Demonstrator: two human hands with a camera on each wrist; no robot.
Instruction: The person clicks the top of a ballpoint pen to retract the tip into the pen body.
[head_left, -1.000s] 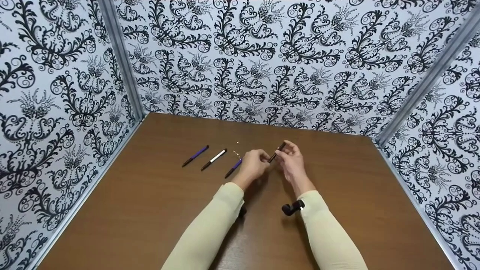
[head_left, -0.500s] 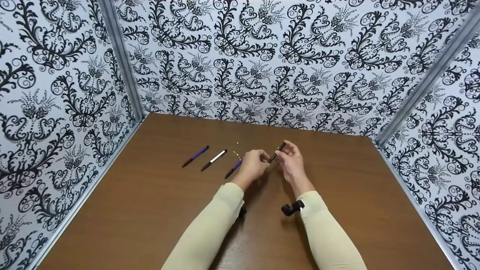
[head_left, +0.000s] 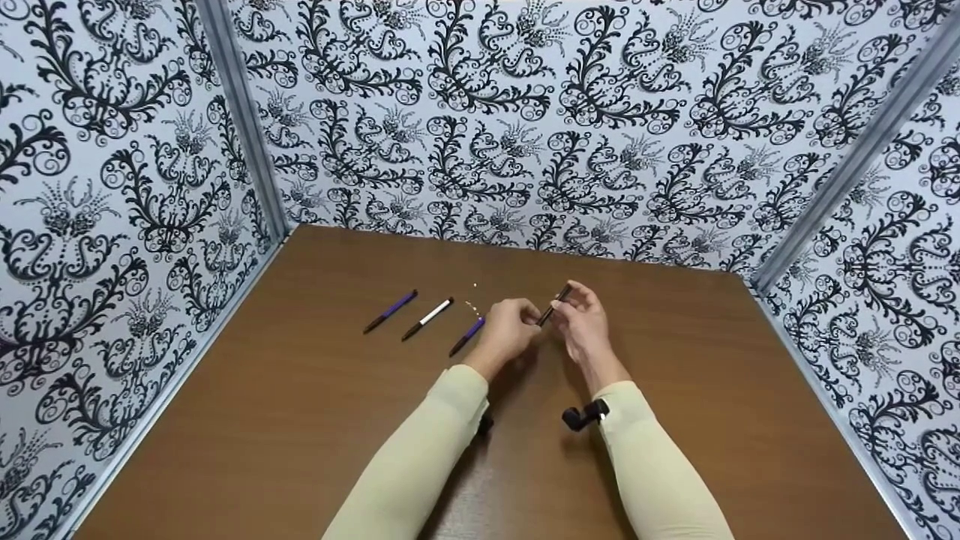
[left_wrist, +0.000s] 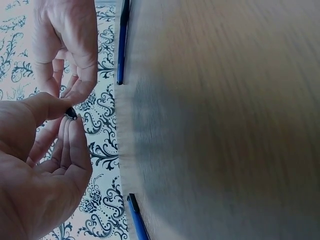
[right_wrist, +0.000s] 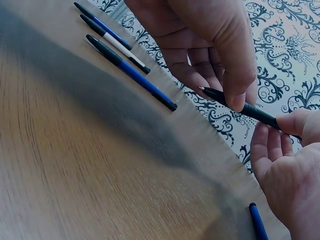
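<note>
Both hands hold a black ballpoint pen [head_left: 551,309], tilted up to the right in the head view. My left hand [head_left: 511,327] pinches its lower part, near the tip, between thumb and fingers. Toward the other end, my right hand [head_left: 586,324] grips the barrel with thumb and fingertips. In the right wrist view the pen [right_wrist: 257,114] shows its bare point just past the left hand [right_wrist: 210,40], and the right hand [right_wrist: 295,170] covers its far end. A small dark end of the pen [left_wrist: 71,114] shows between the fingers in the left wrist view.
Left of the hands lie a purple-blue pen [head_left: 390,312], a white-barrelled pen [head_left: 427,319] and another purple-blue one [head_left: 465,339], partly hidden. A further blue pen [right_wrist: 258,222] lies at the right. Tiny bright specks [head_left: 472,306] dot the brown table [head_left: 300,420]. Patterned walls [head_left: 487,135] enclose it.
</note>
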